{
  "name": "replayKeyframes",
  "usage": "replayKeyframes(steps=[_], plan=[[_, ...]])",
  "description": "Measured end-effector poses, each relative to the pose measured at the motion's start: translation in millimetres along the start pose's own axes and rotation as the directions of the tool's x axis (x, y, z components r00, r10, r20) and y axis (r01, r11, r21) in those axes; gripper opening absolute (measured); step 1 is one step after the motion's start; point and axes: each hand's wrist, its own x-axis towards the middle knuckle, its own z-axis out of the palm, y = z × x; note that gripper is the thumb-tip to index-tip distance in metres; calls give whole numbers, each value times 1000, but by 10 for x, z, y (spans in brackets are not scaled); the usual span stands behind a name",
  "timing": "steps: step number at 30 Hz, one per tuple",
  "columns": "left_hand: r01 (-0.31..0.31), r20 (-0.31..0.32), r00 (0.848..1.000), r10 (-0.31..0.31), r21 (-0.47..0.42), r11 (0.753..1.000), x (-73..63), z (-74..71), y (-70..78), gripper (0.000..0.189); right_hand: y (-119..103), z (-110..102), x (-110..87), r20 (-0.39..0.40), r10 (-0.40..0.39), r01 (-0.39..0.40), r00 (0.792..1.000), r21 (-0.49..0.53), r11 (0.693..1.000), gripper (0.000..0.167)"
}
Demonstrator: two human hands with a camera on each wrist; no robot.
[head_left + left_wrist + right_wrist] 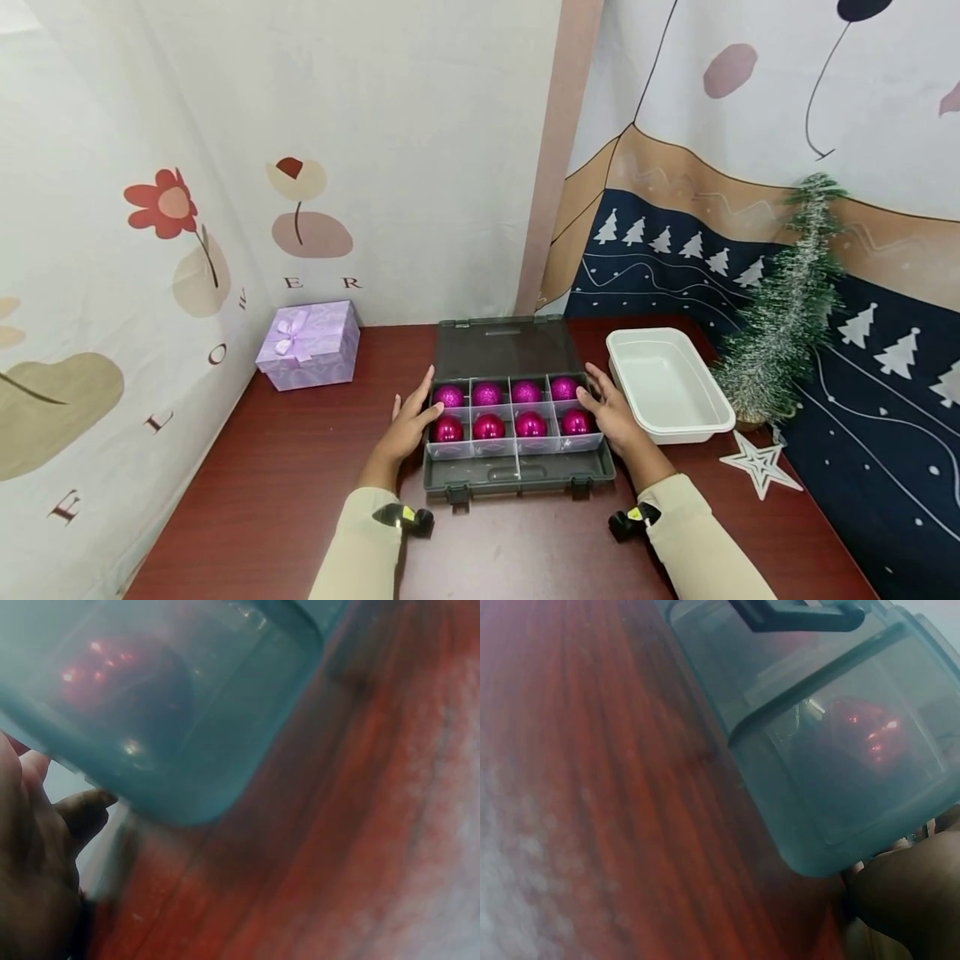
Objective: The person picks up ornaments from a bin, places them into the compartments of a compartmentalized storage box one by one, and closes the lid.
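A dark clear plastic compartment case (517, 477) lies on the table, its lid (506, 348) folded back open. Several magenta ball ornaments (488, 427) sit in its cells in two rows, one ball to a cell; the back ones look glittery, the front ones shiny. My left hand (405, 427) holds the case's left side, with the thumb over the rim. On the right side my right hand (617, 417) grips it likewise. Both wrist views are hazy: a case corner (187, 780) with part of the left hand, and the opposite corner (810, 840) with right-hand fingers against it.
Right of the case stands a white tray (628, 340), close to my right hand. Beyond it are a small frosted Christmas tree (787, 317) and a white star (759, 467). A lilac gift box (318, 354) with a bow sits at the back left of the brown table (300, 500).
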Motion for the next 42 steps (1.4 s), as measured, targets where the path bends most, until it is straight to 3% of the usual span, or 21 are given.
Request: replayKeyframes(steps=[6,22,32,42], plan=[[-96,-37,995,95,-34,995,-11,19,-65,77,-10,15,3,-16,0,0,1000,8,1000,72],[-4,13,1000,6,-116,993,-11,-38,82,86,-93,24,-50,-23,8,-10,1000,-126,992,75],[72,120,991,-57,-127,989,50,-144,98,88,-193,38,19,16,46,-37,999,-373,927,80],[56,107,993,-43,-124,991,31,-133,47,86,-211,30,-8,27,46,-36,999,-307,951,81]])
